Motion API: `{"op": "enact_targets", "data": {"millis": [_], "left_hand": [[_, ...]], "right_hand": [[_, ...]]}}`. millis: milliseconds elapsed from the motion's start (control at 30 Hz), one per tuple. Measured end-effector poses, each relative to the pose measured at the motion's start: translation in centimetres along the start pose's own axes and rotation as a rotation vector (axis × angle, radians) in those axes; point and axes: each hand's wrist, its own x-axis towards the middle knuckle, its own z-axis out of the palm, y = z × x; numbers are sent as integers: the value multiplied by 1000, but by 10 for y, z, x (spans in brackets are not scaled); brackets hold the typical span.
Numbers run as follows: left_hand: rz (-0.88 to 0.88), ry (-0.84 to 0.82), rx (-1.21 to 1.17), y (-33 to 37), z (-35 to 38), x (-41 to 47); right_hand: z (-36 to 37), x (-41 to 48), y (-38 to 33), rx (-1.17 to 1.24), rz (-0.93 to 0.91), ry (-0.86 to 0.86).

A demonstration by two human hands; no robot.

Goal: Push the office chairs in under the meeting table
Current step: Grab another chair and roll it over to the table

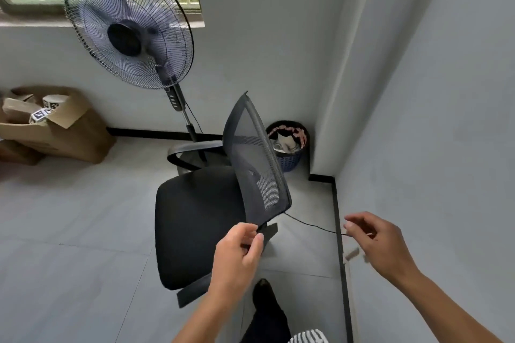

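Black chair [200, 220] backrest gripped by left hand [237, 253].

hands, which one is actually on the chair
The left hand: its fingers pinch the lower corner of the chair's mesh backrest. The right hand hangs open beside the wall, touching nothing.
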Motion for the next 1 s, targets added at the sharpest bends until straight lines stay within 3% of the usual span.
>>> {"op": "enact_targets", "data": {"millis": [200, 333, 567, 767, 900, 1000], "left_hand": [[32, -60, 194, 30, 47, 117], [-86, -154, 380, 20, 75, 160], [-290, -161, 281, 5, 80, 165], [-438, -63, 151, -4, 67, 132], [-592, 142, 48, -10, 72, 93], [-657, 312, 62, -5, 82, 73]], "right_hand": [[-12, 80, -33, -44, -18, 35], [-5, 129, -44, -62, -39, -23], [28, 232, -61, -173, -188, -258], [84, 314, -90, -323, -605, -448], [125, 332, -108, -437, -993, -492], [154, 332, -103, -523, -1147, -607]]}}
